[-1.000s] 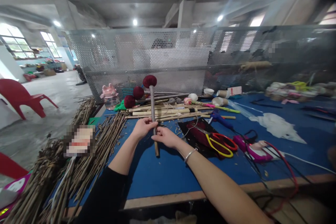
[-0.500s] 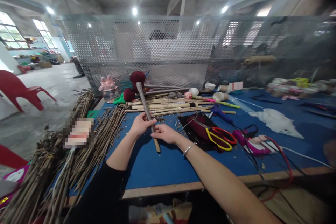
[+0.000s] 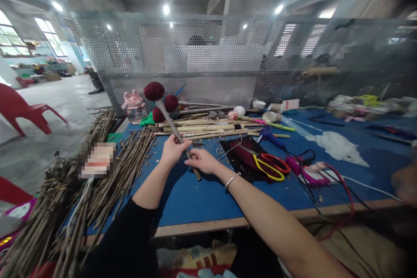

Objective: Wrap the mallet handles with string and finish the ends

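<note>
A grey-wrapped stick [image 3: 168, 120] with a dark red ball-shaped head [image 3: 154, 91] slants up and away from me over the table. My left hand [image 3: 172, 150] is closed around its middle. Just below, my right hand [image 3: 202, 160] pinches the stick near its lower end, where a bare brown tip [image 3: 197, 174] sticks out. Behind the stick lie two more dark red balls [image 3: 171, 103], and grey rods rest near them. Right of my right hand, scissors [image 3: 269, 167] with yellow and red handles lie on dark red and black cloth [image 3: 239, 156].
Bundles of dry twigs [image 3: 120, 178] cover the table's left side. Pale sticks [image 3: 208, 128] lie across the back, before a perforated metal screen [image 3: 169, 52]. A blue glue gun [image 3: 273, 138], a purple power strip [image 3: 312, 176] and cables lie right. Part of a person [image 3: 405, 182] shows at the right edge.
The red head has swung left and slightly up, so the stick leans further left. A red ball formerly behind the head now shows. Both hands still grip the stick.
</note>
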Action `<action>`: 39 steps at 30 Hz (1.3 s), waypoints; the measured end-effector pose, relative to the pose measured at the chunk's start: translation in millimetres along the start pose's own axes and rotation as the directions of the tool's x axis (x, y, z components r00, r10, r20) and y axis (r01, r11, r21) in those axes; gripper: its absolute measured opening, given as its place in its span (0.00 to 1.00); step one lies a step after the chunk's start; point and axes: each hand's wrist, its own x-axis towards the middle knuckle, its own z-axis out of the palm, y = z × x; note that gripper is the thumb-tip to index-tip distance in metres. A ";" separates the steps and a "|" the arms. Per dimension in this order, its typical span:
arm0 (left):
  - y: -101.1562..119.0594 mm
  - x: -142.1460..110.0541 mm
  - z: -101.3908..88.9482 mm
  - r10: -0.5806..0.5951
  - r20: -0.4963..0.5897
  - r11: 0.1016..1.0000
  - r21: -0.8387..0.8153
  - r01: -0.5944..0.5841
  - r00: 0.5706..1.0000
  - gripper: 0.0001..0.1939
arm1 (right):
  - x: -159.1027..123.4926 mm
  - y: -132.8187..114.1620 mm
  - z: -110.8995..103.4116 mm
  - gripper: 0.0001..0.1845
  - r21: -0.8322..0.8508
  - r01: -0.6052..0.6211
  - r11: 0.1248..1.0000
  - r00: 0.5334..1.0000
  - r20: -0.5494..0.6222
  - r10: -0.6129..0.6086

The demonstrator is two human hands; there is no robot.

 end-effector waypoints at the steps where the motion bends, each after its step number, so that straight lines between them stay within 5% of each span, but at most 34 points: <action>1: 0.0 0.3 0.1 0.028 -0.024 1.000 0.004 -0.028 0.999 0.27 | 0.3 -0.1 -0.4 0.18 0.013 0.000 1.000 1.000 0.009 -0.001; 4: 2.1 -0.3 0.5 0.057 0.008 0.997 -0.053 -0.057 0.998 0.28 | -1.1 -2.0 -3.0 0.19 0.163 -0.016 0.986 0.991 0.131 -0.005; 7: 5.1 -2.7 1.3 0.007 0.176 0.987 -0.162 0.022 0.984 0.26 | -4.1 -3.9 -4.5 0.22 0.296 -0.046 0.954 0.960 0.276 -0.039; 10: 6.6 -5.1 2.5 -0.026 0.275 0.980 -0.184 0.079 0.961 0.25 | -4.8 -1.9 -3.0 0.22 0.284 -0.037 0.958 0.963 0.265 -0.041; 17: 0.5 -5.6 8.2 0.061 0.110 0.990 0.117 -0.074 0.992 0.20 | 2.4 12.0 -5.0 0.20 0.075 -0.035 0.997 0.995 0.101 0.028; 24: 5.4 -6.5 3.7 -0.101 0.259 0.986 -0.104 0.132 0.961 0.48 | -5.8 2.6 -20.6 0.24 0.298 -0.113 0.948 0.932 0.364 -0.003; 28: 8.1 -7.7 3.0 -0.167 0.290 0.972 -0.111 0.206 0.942 0.41 | -6.2 2.3 -19.1 0.22 0.305 -0.063 0.950 0.938 0.344 -0.049; 33: 3.2 -6.1 0.8 -0.100 0.213 0.994 -0.015 0.106 0.972 0.33 | -0.1 7.3 -11.1 0.21 0.154 -0.028 0.988 0.967 0.256 -0.012; 39: -2.1 -0.5 -4.0 -0.045 0.289 0.998 -0.033 0.057 0.956 0.30 | -2.1 14.3 -23.0 0.22 0.353 -0.161 0.922 0.905 0.425 -0.005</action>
